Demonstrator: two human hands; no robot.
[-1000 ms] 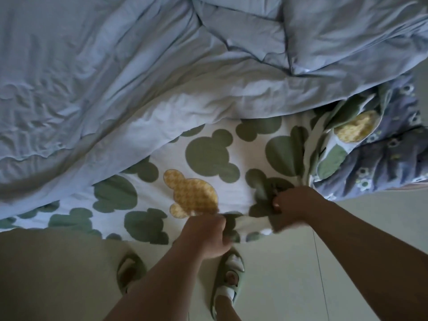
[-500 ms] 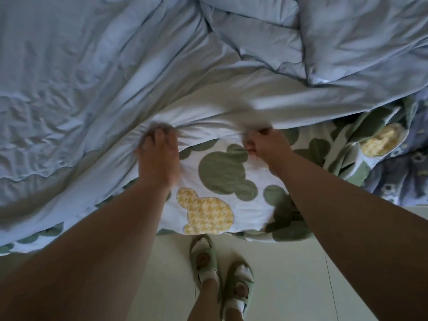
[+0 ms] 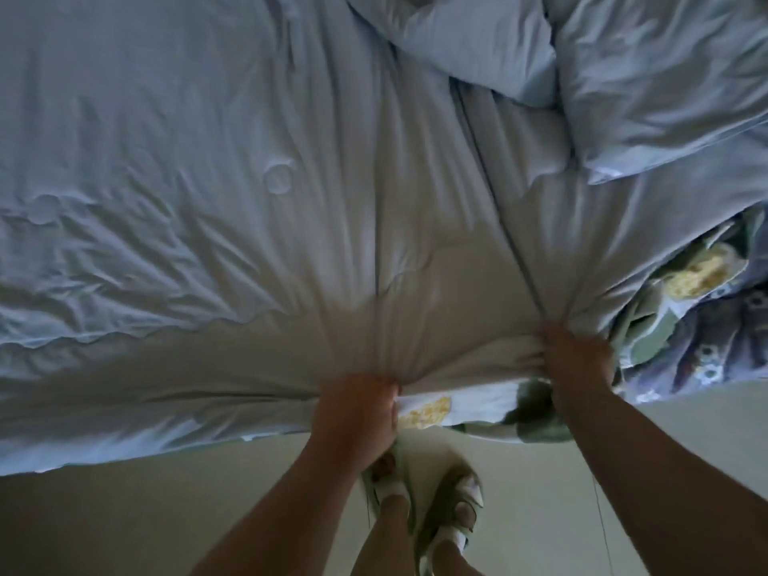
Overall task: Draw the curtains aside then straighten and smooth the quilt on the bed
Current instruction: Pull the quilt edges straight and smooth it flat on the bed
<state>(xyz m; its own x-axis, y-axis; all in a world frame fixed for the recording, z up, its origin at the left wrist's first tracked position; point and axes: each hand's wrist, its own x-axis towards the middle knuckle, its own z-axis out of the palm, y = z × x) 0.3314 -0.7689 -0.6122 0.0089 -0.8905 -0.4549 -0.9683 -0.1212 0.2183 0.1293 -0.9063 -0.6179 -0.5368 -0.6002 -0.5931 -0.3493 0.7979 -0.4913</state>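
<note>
Both hands, left hand (image 3: 357,413) and right hand (image 3: 575,359), are closed tight on the near edge of the blue quilt (image 3: 249,193); the quilt stretches away from them across the bed; a bunched fold (image 3: 648,85) sits far off, nearer the right grip.

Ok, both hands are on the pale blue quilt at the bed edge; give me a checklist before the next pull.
1. Left hand gripping the pale blue quilt: ok.
2. Right hand gripping the same edge: ok.
3. Quilt edge covers the white sheet with green and yellow blobs: not ok, a strip shows.
4. Quilt surface smooth: not ok, creased, bunched upper right.
5. Sandalled feet clear of the fabric: ok.
6. Curtains drawn aside: cannot tell.
</note>
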